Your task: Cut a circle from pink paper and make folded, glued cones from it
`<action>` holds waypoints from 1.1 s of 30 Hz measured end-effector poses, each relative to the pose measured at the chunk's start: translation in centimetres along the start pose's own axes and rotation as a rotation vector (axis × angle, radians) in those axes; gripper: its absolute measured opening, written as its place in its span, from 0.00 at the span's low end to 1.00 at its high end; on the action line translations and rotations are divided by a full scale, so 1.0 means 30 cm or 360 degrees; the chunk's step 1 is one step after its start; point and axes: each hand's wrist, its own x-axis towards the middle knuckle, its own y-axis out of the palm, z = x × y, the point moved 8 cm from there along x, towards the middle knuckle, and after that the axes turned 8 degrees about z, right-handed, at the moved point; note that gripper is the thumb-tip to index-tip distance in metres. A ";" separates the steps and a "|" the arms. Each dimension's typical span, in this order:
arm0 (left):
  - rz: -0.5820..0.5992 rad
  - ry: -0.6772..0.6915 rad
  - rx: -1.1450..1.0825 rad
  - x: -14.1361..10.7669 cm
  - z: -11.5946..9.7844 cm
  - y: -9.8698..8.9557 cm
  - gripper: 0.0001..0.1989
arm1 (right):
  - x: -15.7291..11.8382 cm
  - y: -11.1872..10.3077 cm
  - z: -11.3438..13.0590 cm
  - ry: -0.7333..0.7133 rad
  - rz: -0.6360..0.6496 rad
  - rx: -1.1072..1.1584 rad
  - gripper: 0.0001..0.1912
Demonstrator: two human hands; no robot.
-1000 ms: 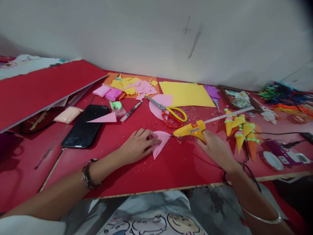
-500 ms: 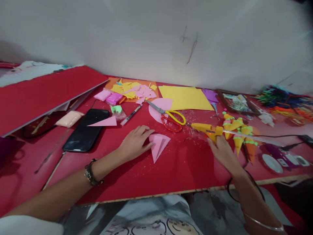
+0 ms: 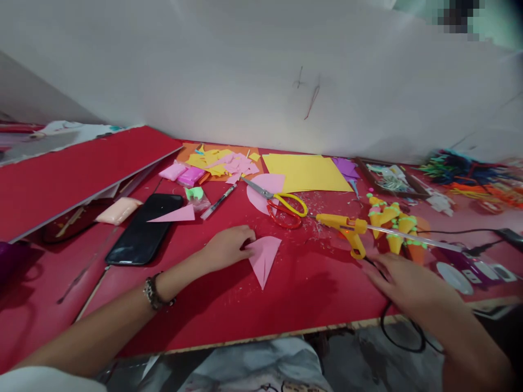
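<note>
My left hand pinches the left corner of a folded pink paper, a pointed cone-like shape with its tip towards me. My right hand is off the yellow hot glue gun, its fingers stretched out beside the handle and over the black cord. The glue gun lies on the red table, a clear glue stick poking out of its back. Scissors with one yellow and one red handle lie partly over a rounded pink paper behind the folded one.
A black phone with a pink paper triangle across it lies left. Yellow sheets, paper scraps and clay packets sit at the back. Small yellow cones, a purple power strip and a tray stand right.
My right hand has let go of the glue gun and moved right, towards me. My left fingers have closed on the folded paper's edge, and the paper has turned slightly.
</note>
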 end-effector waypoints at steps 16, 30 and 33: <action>-0.0302 -0.0123 -0.2077 -0.044 0.073 -0.007 0.12 | 0.196 0.281 0.453 -0.0293 0.1021 0.1678 0.13; -0.0261 -0.0097 -0.1687 -0.047 0.075 -0.004 0.11 | 0.257 0.336 0.594 -0.0417 0.1033 0.2432 0.19; -0.0245 -0.0053 -0.1469 -0.048 0.067 -0.014 0.12 | 0.254 0.353 0.586 -0.0376 0.1069 0.2461 0.18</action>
